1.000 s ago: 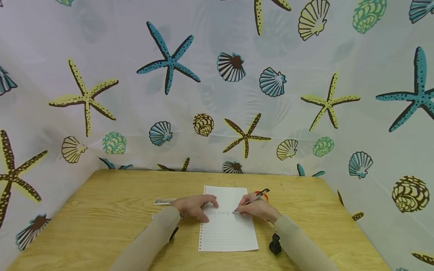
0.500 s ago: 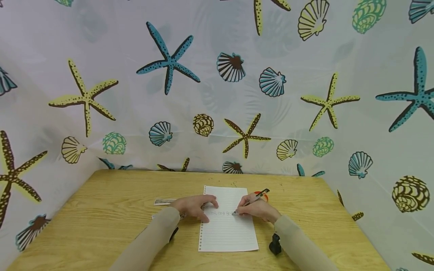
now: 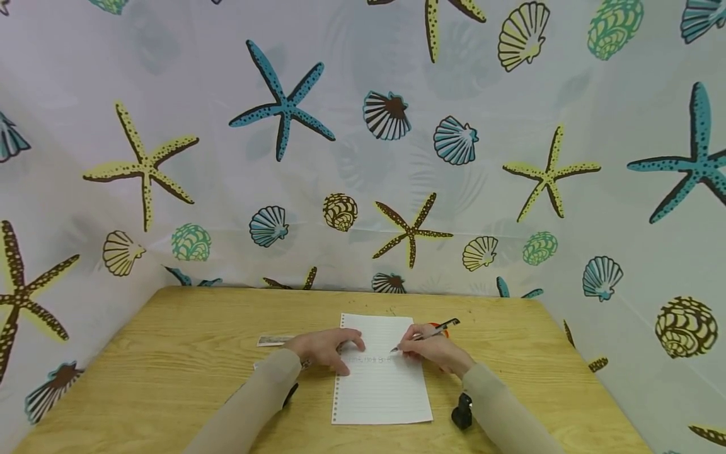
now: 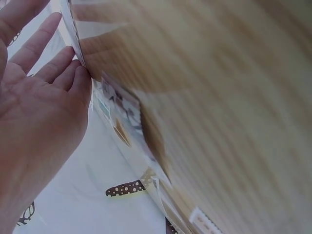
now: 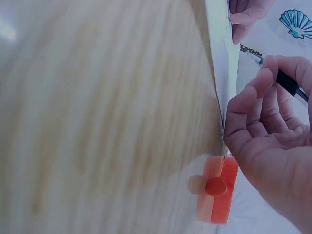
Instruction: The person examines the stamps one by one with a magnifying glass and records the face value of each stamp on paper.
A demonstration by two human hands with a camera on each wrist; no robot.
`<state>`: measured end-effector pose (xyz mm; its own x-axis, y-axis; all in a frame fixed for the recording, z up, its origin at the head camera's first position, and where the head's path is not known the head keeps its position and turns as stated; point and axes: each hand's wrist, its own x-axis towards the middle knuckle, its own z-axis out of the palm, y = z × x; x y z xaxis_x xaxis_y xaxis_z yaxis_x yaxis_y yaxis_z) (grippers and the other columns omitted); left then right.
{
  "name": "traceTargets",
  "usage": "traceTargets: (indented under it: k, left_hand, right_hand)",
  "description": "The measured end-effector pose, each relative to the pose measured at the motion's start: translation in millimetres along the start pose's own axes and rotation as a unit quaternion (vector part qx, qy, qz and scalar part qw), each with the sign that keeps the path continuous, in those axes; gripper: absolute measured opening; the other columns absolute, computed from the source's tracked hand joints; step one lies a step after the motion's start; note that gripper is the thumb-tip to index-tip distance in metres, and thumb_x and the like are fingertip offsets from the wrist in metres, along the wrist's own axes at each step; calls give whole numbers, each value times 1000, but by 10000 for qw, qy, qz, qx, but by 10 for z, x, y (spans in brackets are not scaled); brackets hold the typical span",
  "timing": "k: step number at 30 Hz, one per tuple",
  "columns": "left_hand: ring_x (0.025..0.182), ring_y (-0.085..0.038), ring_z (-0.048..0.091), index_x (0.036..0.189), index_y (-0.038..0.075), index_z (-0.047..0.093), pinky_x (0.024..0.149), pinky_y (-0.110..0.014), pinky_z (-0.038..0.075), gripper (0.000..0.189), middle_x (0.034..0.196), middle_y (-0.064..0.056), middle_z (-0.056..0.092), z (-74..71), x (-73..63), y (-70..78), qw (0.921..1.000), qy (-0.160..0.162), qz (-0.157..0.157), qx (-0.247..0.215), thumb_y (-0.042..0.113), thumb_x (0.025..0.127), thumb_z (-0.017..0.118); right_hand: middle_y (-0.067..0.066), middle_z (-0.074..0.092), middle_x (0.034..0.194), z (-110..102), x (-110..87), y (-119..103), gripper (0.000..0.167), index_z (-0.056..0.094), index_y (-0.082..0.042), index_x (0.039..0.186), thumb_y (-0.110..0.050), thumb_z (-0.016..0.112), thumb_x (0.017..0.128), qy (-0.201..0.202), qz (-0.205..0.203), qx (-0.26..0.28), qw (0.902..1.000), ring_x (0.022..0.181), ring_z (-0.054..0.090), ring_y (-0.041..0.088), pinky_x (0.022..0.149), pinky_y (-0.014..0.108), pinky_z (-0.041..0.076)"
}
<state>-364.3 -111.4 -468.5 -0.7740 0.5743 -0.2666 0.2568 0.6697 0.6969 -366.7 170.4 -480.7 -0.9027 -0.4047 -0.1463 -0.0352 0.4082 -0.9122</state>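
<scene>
A sheet of lined paper point(image 3: 380, 400) with holes down its left side lies on the table, a short row of handwriting point(image 3: 368, 360) across its middle. My left hand point(image 3: 323, 348) rests on the sheet's left edge, thumb and fingers spread. In the left wrist view that hand point(image 4: 44, 92) holds nothing. My right hand point(image 3: 433, 350) pinches a pen point(image 3: 444, 327) with a dark cap end, its tip close to the end of the writing. Whether the tip touches the paper I cannot tell. The right wrist view shows the pen's dark grip point(image 5: 286, 82) between thumb and fingers.
An orange object with a round knob point(image 5: 218, 187) sits beside my right hand, mostly hidden in the head view. A flat printed strip point(image 3: 275, 340) lies left of my left hand. The wooden table point(image 3: 170, 372) meets a shell-patterned cloth point(image 3: 340, 164) behind.
My right hand and the pen have shifted slightly right, and the pen leans over more. A few more marks stand at the end of the writing. The left hand stays in place.
</scene>
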Motion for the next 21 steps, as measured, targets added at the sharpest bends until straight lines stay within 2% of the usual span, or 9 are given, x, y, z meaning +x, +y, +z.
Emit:
traceTargets:
  k: [5, 10, 12, 15, 17, 19, 21]
  left_hand:
    - [148, -32, 25, 114, 23, 65, 119, -52, 22, 44, 157, -9, 36, 5, -3, 37, 9998, 106, -72, 183, 8, 76, 83]
    - [147, -32, 28, 116, 22, 65, 118, -52, 24, 47, 156, -8, 37, 1, -4, 74, 9988, 167, -168, 427, 9, 75, 84]
    - [144, -31, 33, 119, 21, 63, 117, -52, 27, 49, 154, -8, 40, -2, -6, 76, 9982, 200, -158, 538, 10, 76, 83]
    - [136, -29, 43, 125, 20, 61, 114, -52, 32, 52, 150, -8, 46, -12, -19, 72, 9973, 338, -144, 642, 12, 78, 82]
    - [126, -27, 48, 127, 19, 60, 109, -50, 38, 51, 147, -9, 48, -22, -32, 65, 9967, 471, -151, 647, 13, 80, 80]
    - [118, -27, 50, 128, 20, 60, 101, -47, 42, 50, 146, -10, 48, -35, -47, 65, 9960, 621, -181, 619, 13, 82, 79]
    - [112, -26, 50, 129, 20, 60, 93, -44, 43, 48, 146, -10, 48, -48, -61, 66, 9952, 745, -217, 594, 14, 85, 77]
  right_hand:
    - [3, 63, 77, -40, -38, -59, 28, 61, -4, 108, -30, 61, 98, -47, -135, 71, 9999, 66, 52, 14, 61, 28, 45]
    - [0, 48, 70, -111, -65, -76, 40, 58, 2, 113, -36, 54, 101, -239, -326, -24, 9992, 63, 42, 17, 62, 30, 41]
    - [3, 48, 71, -147, -76, -73, 41, 58, 5, 115, -33, 54, 101, -327, -471, -65, 9983, 64, 42, 20, 62, 31, 41]
    - [12, 56, 80, -214, -97, -71, 39, 57, 6, 121, -26, 58, 99, -425, -781, -121, 9960, 68, 48, 28, 65, 34, 46]
    - [21, 62, 93, -267, -100, -63, 38, 56, 6, 125, -20, 60, 98, -458, -959, -167, 9942, 74, 54, 34, 67, 37, 50]
    - [27, 63, 105, -322, -101, -49, 37, 54, 5, 130, -12, 59, 98, -457, -1021, -82, 9937, 85, 60, 38, 72, 39, 53]
    - [27, 63, 112, -375, -98, -31, 37, 52, 4, 134, -6, 54, 99, -399, -971, 79, 9944, 95, 63, 37, 77, 38, 55]
